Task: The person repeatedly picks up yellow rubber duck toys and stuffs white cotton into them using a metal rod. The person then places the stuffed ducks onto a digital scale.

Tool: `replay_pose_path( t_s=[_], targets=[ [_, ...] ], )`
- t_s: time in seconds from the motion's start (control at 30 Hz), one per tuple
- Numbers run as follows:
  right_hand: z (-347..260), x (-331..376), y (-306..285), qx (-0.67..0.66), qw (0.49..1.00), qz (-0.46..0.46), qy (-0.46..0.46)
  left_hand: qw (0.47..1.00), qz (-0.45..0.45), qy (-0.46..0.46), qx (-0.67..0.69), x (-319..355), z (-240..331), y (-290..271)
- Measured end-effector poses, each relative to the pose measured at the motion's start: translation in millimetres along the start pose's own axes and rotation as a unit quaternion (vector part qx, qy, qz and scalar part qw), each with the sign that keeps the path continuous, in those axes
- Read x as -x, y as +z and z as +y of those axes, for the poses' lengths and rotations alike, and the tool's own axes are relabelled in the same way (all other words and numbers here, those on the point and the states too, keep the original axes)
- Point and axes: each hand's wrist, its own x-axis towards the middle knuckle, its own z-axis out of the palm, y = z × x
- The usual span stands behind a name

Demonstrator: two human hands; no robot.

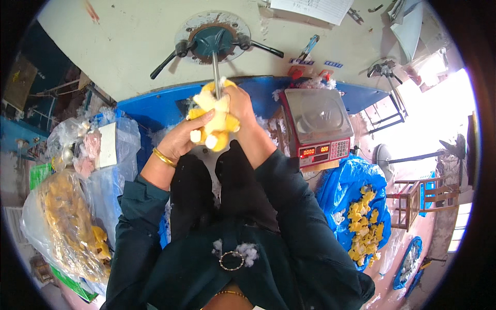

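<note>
A small yellow and cream plush toy (219,123) sits in front of me, with stubby limbs pointing toward my body. A thin metal tube (216,70) runs from a round fitting (212,39) in the machine panel, and its end goes into or against the toy's top; the exact contact is hidden. My left hand (180,138), with a gold bangle at the wrist, grips the toy's left side, thumb across its front. Closed around the upper right of the toy, beside the tube, is my right hand (241,107).
Two black levers flank the fitting. Right of my arm stands a red digital scale (318,116); below it, a blue bag (336,181) holds yellow plush pieces (367,222). At left lies a clear bag (62,222) of brownish-yellow pieces. Pliers (310,46) and papers (315,8) lie farther up.
</note>
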Motion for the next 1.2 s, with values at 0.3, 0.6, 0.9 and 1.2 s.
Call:
replay_pose_path(
  t_s=[0.3,0.6,0.9,1.2],
  targets=[
    [-42,-40,5,0.046,0.970,-0.164,0.171,0.963,-0.041,-0.052,0.263,-38,25,30],
    [-14,-20,-8,0.124,0.967,-0.215,0.050,0.963,-0.081,-0.014,0.258,-16,4,22],
    [-11,-28,-7,-0.126,0.976,-0.142,0.111,0.962,-0.093,0.022,0.254,-34,13,22],
    [-17,1,-3,-0.078,0.980,-0.153,0.105,0.966,-0.039,-0.012,0.254,-6,11,32]
  ],
)
